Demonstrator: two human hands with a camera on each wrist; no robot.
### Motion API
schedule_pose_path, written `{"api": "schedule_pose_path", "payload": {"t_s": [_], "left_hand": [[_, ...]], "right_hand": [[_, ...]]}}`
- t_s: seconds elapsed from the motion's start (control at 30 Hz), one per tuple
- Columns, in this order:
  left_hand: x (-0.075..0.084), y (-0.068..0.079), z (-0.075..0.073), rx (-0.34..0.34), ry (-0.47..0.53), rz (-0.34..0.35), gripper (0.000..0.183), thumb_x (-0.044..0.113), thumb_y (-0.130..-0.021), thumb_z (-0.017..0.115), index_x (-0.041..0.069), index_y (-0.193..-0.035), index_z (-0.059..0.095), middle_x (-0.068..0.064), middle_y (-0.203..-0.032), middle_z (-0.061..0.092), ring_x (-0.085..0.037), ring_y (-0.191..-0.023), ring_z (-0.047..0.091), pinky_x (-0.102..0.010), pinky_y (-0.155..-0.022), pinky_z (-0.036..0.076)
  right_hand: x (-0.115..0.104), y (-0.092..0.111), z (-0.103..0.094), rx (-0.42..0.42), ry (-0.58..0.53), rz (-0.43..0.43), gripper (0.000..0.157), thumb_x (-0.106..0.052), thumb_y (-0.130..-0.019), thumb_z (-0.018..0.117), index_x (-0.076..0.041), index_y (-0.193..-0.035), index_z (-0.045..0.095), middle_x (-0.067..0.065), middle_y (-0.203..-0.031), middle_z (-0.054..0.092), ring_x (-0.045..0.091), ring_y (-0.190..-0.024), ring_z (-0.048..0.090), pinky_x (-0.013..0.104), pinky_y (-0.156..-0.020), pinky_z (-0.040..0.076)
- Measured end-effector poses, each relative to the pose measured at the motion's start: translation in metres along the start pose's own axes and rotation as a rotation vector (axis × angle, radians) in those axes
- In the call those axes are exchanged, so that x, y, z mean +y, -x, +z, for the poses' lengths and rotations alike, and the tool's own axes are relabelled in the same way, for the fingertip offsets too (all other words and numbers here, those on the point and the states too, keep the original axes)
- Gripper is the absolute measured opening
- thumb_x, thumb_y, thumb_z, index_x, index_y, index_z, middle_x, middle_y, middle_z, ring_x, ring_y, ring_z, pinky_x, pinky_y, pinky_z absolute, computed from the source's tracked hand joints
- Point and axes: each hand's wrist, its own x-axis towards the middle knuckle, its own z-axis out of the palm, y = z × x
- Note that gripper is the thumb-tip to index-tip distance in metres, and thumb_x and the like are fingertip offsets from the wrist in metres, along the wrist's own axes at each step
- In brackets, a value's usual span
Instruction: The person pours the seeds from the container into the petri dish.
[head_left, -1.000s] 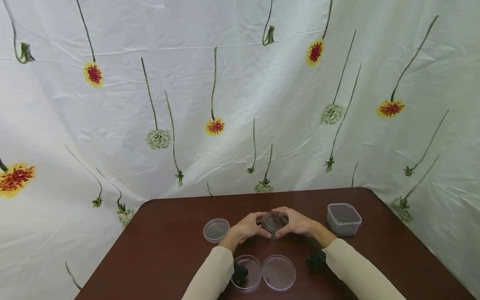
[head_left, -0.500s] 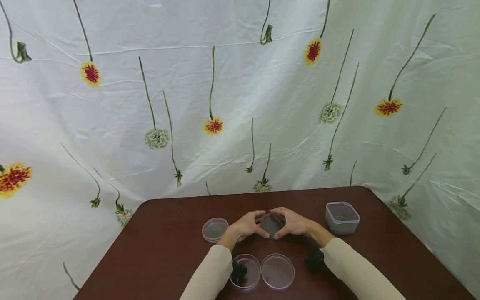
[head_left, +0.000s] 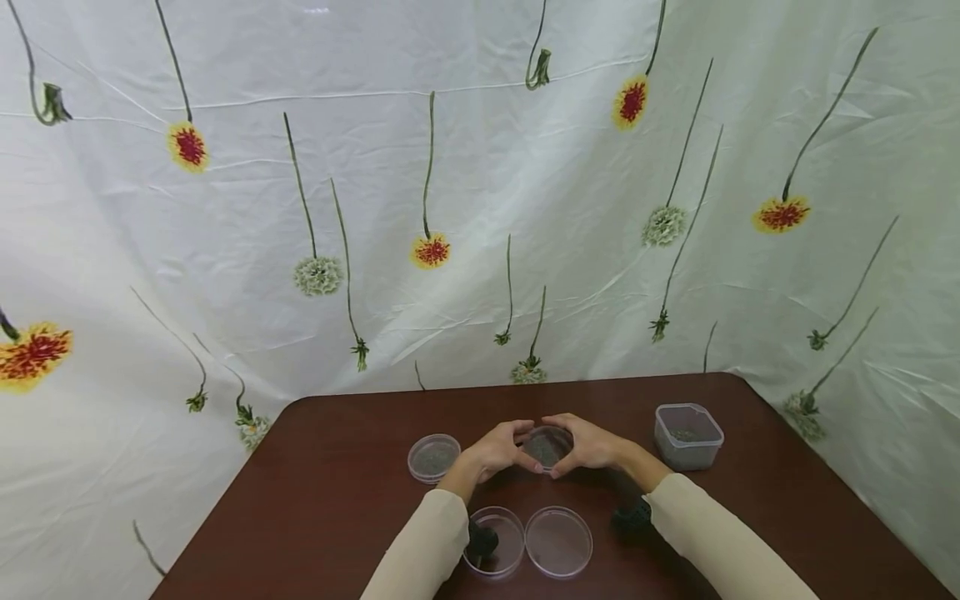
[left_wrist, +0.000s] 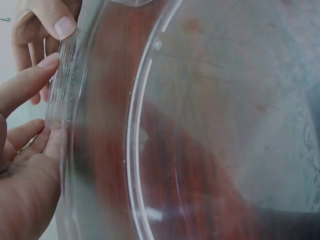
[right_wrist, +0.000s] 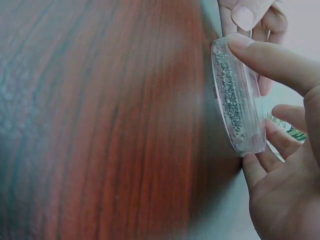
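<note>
A clear round petri dish (head_left: 547,447) holding grey granules is between my two hands near the middle of the table. My left hand (head_left: 491,455) grips its left side, thumb toward me and fingers round the far edge. On the opposite side my right hand (head_left: 596,444) holds it the same way, and the two thumb tips come close together at the near rim. In the right wrist view, granules spread along one face of the dish (right_wrist: 231,95), seen edge-on with fingertips pinching its rim. The left wrist view shows the ridged side of that dish (left_wrist: 67,80) between both hands.
Another petri dish (head_left: 434,458) with grey contents lies left of my hands. Two clear dishes, one under my left wrist (head_left: 508,559) and one beside it (head_left: 558,542), stand nearer me. A square plastic tub (head_left: 688,450) with granules stands at right on the brown table (head_left: 322,500).
Both hands keep their place round the dish. Its rims look less doubled than a second ago, and the granules inside show more clearly.
</note>
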Motion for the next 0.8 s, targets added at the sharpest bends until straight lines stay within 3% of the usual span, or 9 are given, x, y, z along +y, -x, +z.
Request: {"api": "schedule_pose_path", "payload": {"t_s": [0.27,0.47,0.67,0.8], "left_hand": [[0.000,0.006,-0.009,0.048,0.031,0.005,0.094,-0.007,-0.082,0.084,-0.004,-0.159,0.031,-0.024,-0.159,0.037,-0.041,-0.146,0.035,-0.053,-0.113,0.039],[0.012,0.017,-0.022,0.100,0.050,0.034,0.092,-0.003,-0.084,0.084,-0.001,-0.160,0.032,-0.023,-0.160,0.036,-0.040,-0.147,0.035,-0.056,-0.114,0.035],[0.024,0.039,-0.033,0.125,-0.053,0.074,0.086,0.004,-0.086,0.085,0.002,-0.158,0.037,-0.020,-0.156,0.042,-0.040,-0.145,0.037,-0.056,-0.112,0.038],[0.026,0.057,-0.041,0.128,-0.059,0.087,0.085,0.005,-0.087,0.085,0.002,-0.158,0.037,-0.019,-0.156,0.042,-0.041,-0.146,0.035,-0.057,-0.114,0.035]], "right_hand": [[-0.003,0.004,-0.006,0.041,0.040,0.005,0.099,-0.019,-0.078,0.092,0.008,-0.155,0.036,0.028,-0.156,0.034,0.045,-0.138,0.039,0.061,-0.108,0.037],[-0.015,0.010,-0.016,0.097,0.275,-0.082,0.099,-0.023,-0.077,0.093,0.007,-0.154,0.039,0.028,-0.154,0.037,0.048,-0.139,0.039,0.065,-0.108,0.037],[-0.027,0.022,-0.028,0.136,0.365,-0.118,0.101,-0.021,-0.075,0.095,0.006,-0.155,0.039,0.028,-0.154,0.038,0.048,-0.140,0.039,0.064,-0.108,0.038],[-0.030,0.031,-0.037,0.146,0.388,-0.115,0.102,-0.024,-0.076,0.095,0.002,-0.157,0.038,0.026,-0.155,0.038,0.046,-0.141,0.039,0.064,-0.107,0.039]]}}
